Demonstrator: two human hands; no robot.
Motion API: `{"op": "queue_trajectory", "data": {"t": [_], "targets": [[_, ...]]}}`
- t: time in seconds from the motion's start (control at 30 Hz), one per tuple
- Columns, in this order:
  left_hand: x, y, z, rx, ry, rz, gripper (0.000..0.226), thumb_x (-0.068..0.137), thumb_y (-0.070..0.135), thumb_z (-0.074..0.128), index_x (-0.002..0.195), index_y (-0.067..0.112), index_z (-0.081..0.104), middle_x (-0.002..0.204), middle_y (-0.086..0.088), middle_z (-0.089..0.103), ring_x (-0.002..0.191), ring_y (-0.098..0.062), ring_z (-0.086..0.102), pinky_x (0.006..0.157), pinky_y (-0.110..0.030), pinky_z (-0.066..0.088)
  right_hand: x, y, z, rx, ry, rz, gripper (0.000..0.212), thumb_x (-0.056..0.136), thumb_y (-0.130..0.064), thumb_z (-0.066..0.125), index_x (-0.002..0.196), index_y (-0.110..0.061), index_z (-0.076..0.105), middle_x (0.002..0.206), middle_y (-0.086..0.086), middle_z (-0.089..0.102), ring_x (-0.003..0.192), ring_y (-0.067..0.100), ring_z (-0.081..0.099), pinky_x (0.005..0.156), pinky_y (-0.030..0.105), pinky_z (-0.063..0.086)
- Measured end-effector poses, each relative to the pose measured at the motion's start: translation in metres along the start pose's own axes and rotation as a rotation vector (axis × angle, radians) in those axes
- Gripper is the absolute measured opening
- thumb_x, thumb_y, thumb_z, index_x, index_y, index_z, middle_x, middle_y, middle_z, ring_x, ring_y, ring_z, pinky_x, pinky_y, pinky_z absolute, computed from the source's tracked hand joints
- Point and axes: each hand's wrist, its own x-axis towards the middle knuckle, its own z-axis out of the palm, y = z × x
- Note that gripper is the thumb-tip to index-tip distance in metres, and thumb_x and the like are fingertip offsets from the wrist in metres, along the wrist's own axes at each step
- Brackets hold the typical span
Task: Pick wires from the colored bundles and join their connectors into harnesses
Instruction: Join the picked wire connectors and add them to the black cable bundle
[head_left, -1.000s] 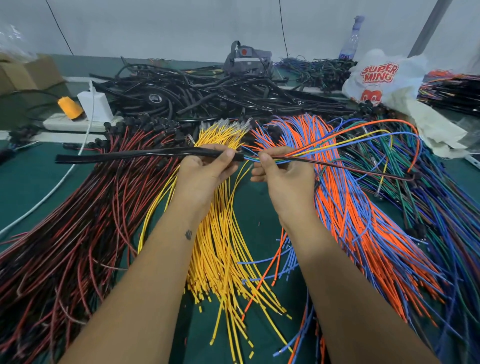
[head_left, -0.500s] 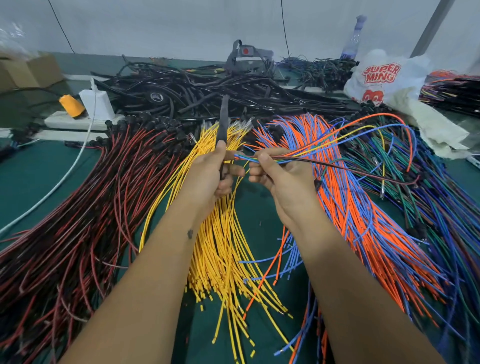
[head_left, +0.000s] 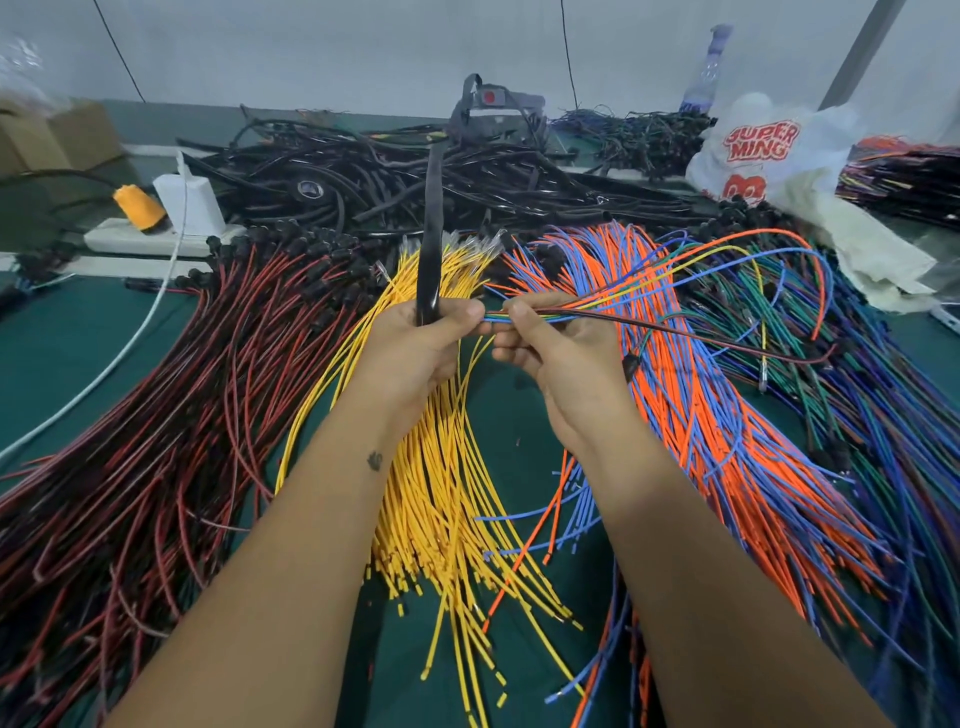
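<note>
My left hand (head_left: 415, 343) grips a flat black sleeve (head_left: 431, 228) that stands upright, pointing away from me. My right hand (head_left: 561, 348) pinches a small set of picked wires (head_left: 675, 270), orange, yellow, blue, green and dark red, whose ends meet the sleeve's lower end between my thumbs. These wires loop off to the right. Below lie the bundles: red-black wires (head_left: 171, 395) at left, yellow wires (head_left: 441, 467) in the middle, orange and blue wires (head_left: 727, 426) to the right, green and blue wires (head_left: 883, 395) at far right.
A heap of black cables (head_left: 415, 176) fills the back of the green table (head_left: 47, 364). A white power strip (head_left: 156, 236) with a white adapter and an orange plug sits at back left. A white printed bag (head_left: 758, 150) and a bottle (head_left: 706, 67) stand at back right.
The black sleeve swung from lying level, pointing left, to standing upright in my left hand. My right hand kept hold of the picked wires at the same spot.
</note>
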Motion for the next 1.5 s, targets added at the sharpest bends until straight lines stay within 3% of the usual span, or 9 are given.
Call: {"op": "queue_trajectory", "data": {"t": [0.13, 0.3, 0.4, 0.53, 0.67, 0.87, 1.03, 1.23, 1.5], "targets": [[0.000, -0.002, 0.000, 0.030, -0.003, 0.027, 0.009, 0.089, 0.012, 0.065, 0.080, 0.012, 0.067, 0.052, 0.003, 0.047, 0.041, -0.007, 0.024, 0.041, -0.018, 0.021, -0.001, 0.001, -0.001, -0.077, -0.045, -0.026, 0.016, 0.087, 0.002, 0.066, 0.084, -0.013, 0.070, 0.074, 0.001, 0.070, 0.072, 0.012, 0.067, 0.069, 0.025, 0.053], [0.001, -0.004, -0.002, 0.038, -0.009, 0.029, 0.009, 0.088, 0.011, 0.065, 0.079, 0.012, 0.068, 0.044, 0.009, 0.034, 0.038, -0.006, 0.023, 0.040, -0.018, 0.022, 0.000, 0.003, -0.003, -0.185, -0.016, -0.027, 0.013, 0.079, -0.004, 0.076, 0.086, -0.014, 0.075, 0.085, 0.014, 0.073, 0.085, 0.025, 0.068, 0.093, 0.049, 0.052], [0.001, -0.003, -0.001, 0.045, -0.031, 0.020, 0.020, 0.088, 0.012, 0.066, 0.069, 0.017, 0.073, 0.052, -0.002, 0.037, 0.039, -0.006, 0.023, 0.041, -0.019, 0.020, 0.000, 0.005, -0.004, -0.189, -0.007, -0.056, 0.011, 0.078, -0.002, 0.075, 0.086, -0.010, 0.076, 0.079, 0.012, 0.072, 0.074, 0.020, 0.066, 0.079, 0.038, 0.054], [0.000, -0.003, 0.002, 0.043, -0.062, 0.004, 0.024, 0.090, 0.015, 0.063, 0.068, 0.019, 0.071, 0.089, -0.016, 0.044, 0.038, -0.005, 0.024, 0.041, -0.019, 0.018, 0.001, 0.004, -0.003, -0.173, -0.009, -0.087, 0.015, 0.080, 0.003, 0.071, 0.082, -0.011, 0.074, 0.074, 0.009, 0.073, 0.075, 0.026, 0.067, 0.071, 0.029, 0.054], [0.002, -0.001, 0.005, -0.007, 0.011, -0.026, 0.023, 0.096, 0.028, 0.054, 0.081, 0.012, 0.058, 0.071, -0.007, 0.060, 0.037, -0.003, 0.028, 0.038, -0.014, 0.020, 0.002, 0.003, -0.002, -0.107, 0.017, -0.067, 0.019, 0.083, 0.005, 0.067, 0.077, -0.012, 0.072, 0.067, 0.001, 0.070, 0.067, 0.016, 0.065, 0.069, 0.025, 0.054], [0.004, 0.007, 0.000, -0.398, 0.018, -0.180, 0.029, 0.099, 0.026, 0.026, 0.077, 0.015, 0.043, 0.064, -0.001, 0.046, 0.044, -0.010, 0.037, 0.041, -0.018, 0.027, 0.002, 0.001, -0.004, -0.002, 0.040, -0.036, 0.016, 0.084, 0.007, 0.066, 0.078, -0.007, 0.070, 0.071, 0.005, 0.067, 0.065, 0.016, 0.062, 0.068, 0.023, 0.053], [0.004, 0.003, 0.000, -0.347, -0.005, -0.109, 0.023, 0.101, 0.024, 0.041, 0.085, 0.013, 0.055, 0.071, -0.001, 0.061, 0.061, -0.012, 0.060, 0.059, -0.020, 0.051, 0.003, 0.000, -0.005, 0.075, 0.074, -0.015, 0.014, 0.085, 0.008, 0.064, 0.081, -0.005, 0.068, 0.072, 0.004, 0.066, 0.061, 0.014, 0.062, 0.065, 0.022, 0.053], [0.006, -0.003, -0.002, -0.254, -0.021, -0.041, 0.015, 0.093, 0.007, 0.055, 0.102, 0.017, 0.060, 0.085, 0.005, 0.073, 0.073, -0.004, 0.065, 0.067, -0.016, 0.051, 0.003, 0.000, -0.005, 0.086, 0.077, -0.006, 0.014, 0.085, 0.008, 0.064, 0.082, -0.005, 0.068, 0.073, 0.005, 0.066, 0.061, 0.013, 0.061, 0.064, 0.020, 0.052], [0.006, 0.001, 0.000, -0.416, 0.012, -0.089, 0.008, 0.088, -0.002, 0.058, 0.094, 0.003, 0.061, 0.083, -0.005, 0.073, 0.074, -0.011, 0.070, 0.066, -0.017, 0.055, 0.004, 0.000, -0.004, 0.168, 0.106, -0.016, 0.019, 0.087, 0.009, 0.061, 0.076, -0.005, 0.066, 0.071, 0.004, 0.064, 0.067, 0.012, 0.062, 0.068, 0.020, 0.054]]}}
